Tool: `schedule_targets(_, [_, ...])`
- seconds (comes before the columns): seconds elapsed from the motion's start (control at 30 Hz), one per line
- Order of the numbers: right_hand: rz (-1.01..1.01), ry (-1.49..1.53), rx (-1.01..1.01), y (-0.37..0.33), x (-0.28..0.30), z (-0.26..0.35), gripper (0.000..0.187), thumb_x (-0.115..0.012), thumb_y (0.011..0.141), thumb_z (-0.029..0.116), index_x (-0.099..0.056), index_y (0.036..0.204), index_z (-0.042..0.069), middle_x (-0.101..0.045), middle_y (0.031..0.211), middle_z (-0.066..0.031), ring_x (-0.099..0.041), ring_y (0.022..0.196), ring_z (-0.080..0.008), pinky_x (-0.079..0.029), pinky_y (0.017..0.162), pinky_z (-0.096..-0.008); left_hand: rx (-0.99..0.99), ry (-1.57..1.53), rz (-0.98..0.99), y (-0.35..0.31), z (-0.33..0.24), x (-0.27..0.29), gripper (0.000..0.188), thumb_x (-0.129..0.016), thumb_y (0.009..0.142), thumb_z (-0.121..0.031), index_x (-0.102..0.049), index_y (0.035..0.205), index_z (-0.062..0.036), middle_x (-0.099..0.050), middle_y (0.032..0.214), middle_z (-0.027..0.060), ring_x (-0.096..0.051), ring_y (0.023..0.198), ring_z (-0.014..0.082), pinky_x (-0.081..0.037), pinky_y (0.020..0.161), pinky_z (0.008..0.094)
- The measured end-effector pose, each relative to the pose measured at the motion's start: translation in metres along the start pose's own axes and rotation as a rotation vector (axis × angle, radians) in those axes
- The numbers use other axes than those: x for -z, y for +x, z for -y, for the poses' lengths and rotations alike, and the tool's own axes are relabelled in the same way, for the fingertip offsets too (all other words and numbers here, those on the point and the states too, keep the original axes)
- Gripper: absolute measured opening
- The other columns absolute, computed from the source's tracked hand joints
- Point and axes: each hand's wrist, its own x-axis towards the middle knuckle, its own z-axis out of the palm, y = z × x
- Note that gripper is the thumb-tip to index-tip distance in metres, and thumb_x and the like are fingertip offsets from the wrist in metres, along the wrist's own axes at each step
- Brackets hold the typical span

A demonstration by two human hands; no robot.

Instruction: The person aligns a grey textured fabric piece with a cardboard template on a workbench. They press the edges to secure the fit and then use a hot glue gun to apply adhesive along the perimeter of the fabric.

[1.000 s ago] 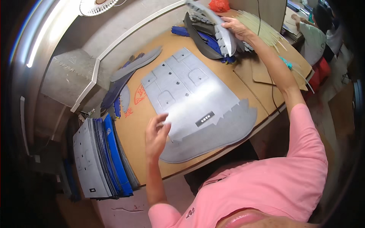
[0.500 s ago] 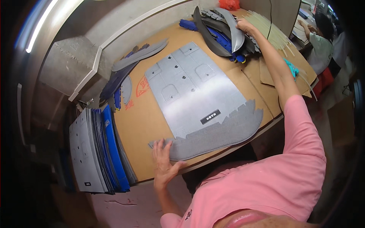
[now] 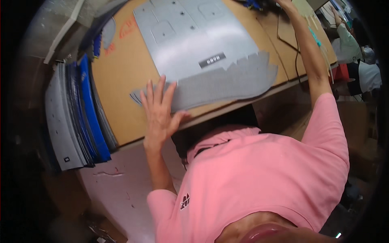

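Note:
My left hand [image 3: 159,109] lies with fingers spread over the left end of a curved grey fabric-like piece [image 3: 227,87], which has a notched upper edge and a stitched lower edge. That piece lies along the table's front edge, overlapping the lower part of a large silver-grey panel [image 3: 178,44]. The panel has small dark-centred round fittings, raised outlines and a black label [image 3: 212,60]. My right arm reaches far forward to the right, and my right hand [image 3: 286,4] is cut off by the upper edge. Its fingers are out of sight, so whatever they may hold is hidden.
A stack of grey and blue panels [image 3: 67,117] stands at the table's left end. Dark and blue pieces [image 3: 96,44] lie at the far left. A dark cord [image 3: 298,60] hangs on the right. Beyond it, another person's arm [image 3: 340,24] shows.
The view has tipped downward, so the far pile has mostly left the picture. My right hand, earlier on a curved grey piece there, is now cut off. My left hand stays on the fabric-like piece.

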Motion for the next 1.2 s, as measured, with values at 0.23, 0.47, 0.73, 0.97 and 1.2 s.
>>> schedule_targets(0.23, [0.739, 0.251, 0.652, -0.158, 0.057, 0.090, 0.055, -0.070, 0.080, 0.032, -0.054, 0.126, 0.006, -0.050, 0.130, -0.0135, -0.044, 0.124, -0.0308, -0.031, 0.104, -0.0447, -0.107, 0.007, -0.013, 0.015, -0.002, -0.008, 0.066, -0.075, 0.072, -0.031, -0.051, 0.128, -0.0034, -0.050, 0.120, 0.0156, -0.046, 0.117, 0.0368, -0.028, 0.103, 0.0585])
schedule_targets(0.47, [0.867, 0.174, 0.617, -0.217, 0.071, 0.122, 0.064, -0.081, 0.068, 0.028, -0.050, 0.119, 0.005, -0.044, 0.131, -0.0143, -0.041, 0.126, -0.0282, -0.022, 0.104, -0.0491, -0.110, 0.004, 0.012, 0.022, -0.002, 0.002, 0.069, -0.080, 0.065, -0.033, -0.054, 0.119, 0.0006, -0.053, 0.107, 0.0150, -0.048, 0.103, 0.0316, -0.035, 0.094, 0.0459])
schedule_targets(0.73, [0.955, 0.224, 0.448, -0.203, 0.081, 0.136, 0.045, -0.077, 0.073, 0.017, -0.054, 0.111, 0.010, -0.058, 0.099, -0.0075, -0.053, 0.103, -0.0244, -0.024, 0.099, -0.0465, -0.055, 0.010, 0.008, 0.021, -0.019, 0.008, 0.033, -0.077, 0.070, -0.019, -0.057, 0.092, -0.0055, -0.058, 0.088, 0.0088, -0.053, 0.084, 0.0281, -0.036, 0.089, 0.0416])
schedule_targets(0.97, [0.452, 0.085, 0.759, -0.186, 0.083, 0.125, 0.024, -0.067, 0.083, 0.015, -0.063, 0.107, 0.018, -0.057, 0.091, -0.0004, -0.055, 0.093, -0.0170, -0.026, 0.098, -0.0460, -0.114, 0.180, -0.355, 0.029, -0.028, 0.023, 0.016, -0.071, 0.075, -0.008, -0.063, 0.089, -0.0096, -0.061, 0.080, 0.0031, -0.058, 0.080, 0.0211, -0.034, 0.097, 0.0481])
schedule_targets(1.2, [0.379, -0.009, 0.780, -0.195, 0.070, 0.126, 0.025, -0.058, 0.086, 0.007, -0.062, 0.110, 0.013, -0.058, 0.084, -0.0002, -0.057, 0.091, -0.0143, -0.020, 0.103, -0.0434, -0.045, 0.226, -0.364, 0.026, -0.018, 0.010, 0.020, -0.070, 0.080, -0.012, -0.069, 0.100, -0.0100, -0.065, 0.087, 0.0046, -0.059, 0.086, 0.0226, -0.035, 0.099, 0.0467])
